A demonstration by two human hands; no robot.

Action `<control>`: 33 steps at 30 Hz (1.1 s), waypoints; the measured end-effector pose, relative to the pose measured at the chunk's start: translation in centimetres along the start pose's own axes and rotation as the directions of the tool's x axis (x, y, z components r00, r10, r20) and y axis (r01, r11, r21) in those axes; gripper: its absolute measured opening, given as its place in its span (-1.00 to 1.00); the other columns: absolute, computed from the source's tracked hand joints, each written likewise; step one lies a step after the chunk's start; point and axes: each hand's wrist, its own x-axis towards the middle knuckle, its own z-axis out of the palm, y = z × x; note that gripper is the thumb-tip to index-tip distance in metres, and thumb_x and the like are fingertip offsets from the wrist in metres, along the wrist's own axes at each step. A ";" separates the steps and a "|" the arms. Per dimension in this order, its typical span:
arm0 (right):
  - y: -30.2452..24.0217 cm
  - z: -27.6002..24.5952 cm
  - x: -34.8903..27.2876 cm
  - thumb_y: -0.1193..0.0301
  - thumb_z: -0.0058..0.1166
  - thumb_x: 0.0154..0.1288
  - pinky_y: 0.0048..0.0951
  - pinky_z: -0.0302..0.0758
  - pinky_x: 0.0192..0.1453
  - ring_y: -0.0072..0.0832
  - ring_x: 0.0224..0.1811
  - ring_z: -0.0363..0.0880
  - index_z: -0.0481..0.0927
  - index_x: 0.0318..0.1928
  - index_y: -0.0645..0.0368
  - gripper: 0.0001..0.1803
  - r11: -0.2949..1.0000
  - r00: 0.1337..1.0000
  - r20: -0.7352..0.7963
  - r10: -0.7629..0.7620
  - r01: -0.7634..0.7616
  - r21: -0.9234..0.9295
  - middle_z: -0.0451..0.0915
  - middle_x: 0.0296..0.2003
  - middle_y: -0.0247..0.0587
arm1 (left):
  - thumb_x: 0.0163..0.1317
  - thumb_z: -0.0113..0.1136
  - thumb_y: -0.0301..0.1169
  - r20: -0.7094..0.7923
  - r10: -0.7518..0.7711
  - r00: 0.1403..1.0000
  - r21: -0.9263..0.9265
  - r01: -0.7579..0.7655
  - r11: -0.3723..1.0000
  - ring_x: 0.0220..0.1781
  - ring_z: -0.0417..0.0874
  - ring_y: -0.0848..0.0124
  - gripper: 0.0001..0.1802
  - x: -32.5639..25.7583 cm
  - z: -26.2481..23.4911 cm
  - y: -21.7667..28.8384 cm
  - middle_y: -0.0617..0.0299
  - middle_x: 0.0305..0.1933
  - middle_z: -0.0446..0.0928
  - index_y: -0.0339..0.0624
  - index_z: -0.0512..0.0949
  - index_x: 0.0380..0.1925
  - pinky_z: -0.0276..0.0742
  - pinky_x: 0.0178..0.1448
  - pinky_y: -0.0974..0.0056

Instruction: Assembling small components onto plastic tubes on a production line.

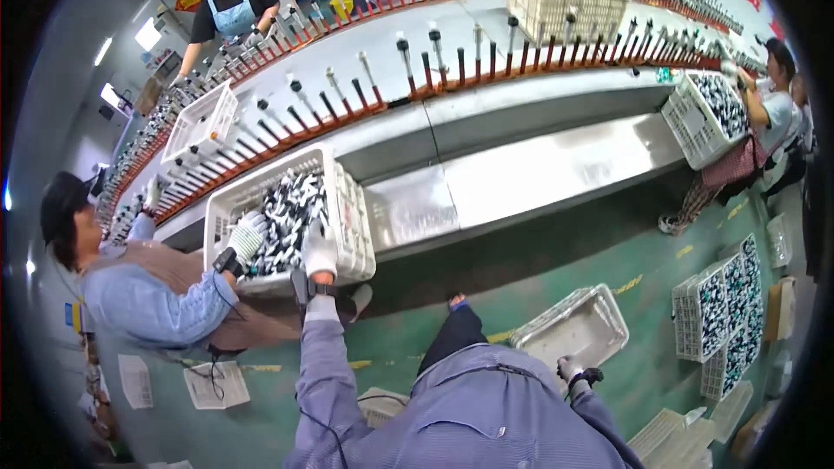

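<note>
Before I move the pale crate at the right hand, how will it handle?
Probably light for its size: the pale crate looks bare inside. Likely stiff, given its squared shape. May tip if lifted there: the right hand is at one edge only.

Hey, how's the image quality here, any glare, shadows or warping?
In the head view, glare washes out the metal shelf; shadow darkens the green floor below it; fisheye distortion bows the orange conveyor track; black vignetting surrounds the scene; individual black-and-white parts by the left hand are hard to separate.
</note>
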 end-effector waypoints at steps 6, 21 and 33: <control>-19.6 -7.4 11.6 0.32 -0.08 0.35 -0.40 0.43 -0.55 -0.46 -0.62 0.49 0.55 -0.35 0.18 -0.77 0.989 0.995 0.097 -0.018 0.003 0.151 0.49 -0.61 -0.29 | 0.25 0.09 -0.22 0.058 -0.136 0.989 0.013 0.136 0.991 0.08 0.57 -0.03 -0.54 11.9 6.6 7.4 -0.18 0.00 0.57 -0.34 0.53 0.02 0.45 0.17 0.07; -50.8 -40.2 38.2 0.17 0.02 0.26 -0.29 0.49 0.09 -0.14 -0.01 0.63 0.62 -0.03 0.25 -0.57 0.900 0.927 0.022 -0.375 0.370 -0.228 0.67 -0.13 0.04 | 0.05 0.27 -0.40 -0.051 -0.151 0.987 0.108 0.156 0.982 0.02 0.55 0.00 -0.59 19.7 23.5 28.4 -0.09 -0.07 0.57 -0.32 0.54 -0.07 0.42 0.18 0.09; -57.0 -66.3 63.0 0.21 0.09 0.20 -0.24 0.52 0.02 -0.14 -0.09 0.65 0.69 -0.20 0.18 -0.68 0.808 0.818 0.088 -0.569 0.576 -0.124 0.68 -0.23 0.00 | 0.38 0.03 -0.19 -0.166 -0.656 0.736 -0.692 0.387 0.609 -0.50 0.38 0.62 -0.57 24.8 37.0 56.5 0.36 -0.42 0.39 -0.24 0.41 0.12 0.33 -0.49 0.47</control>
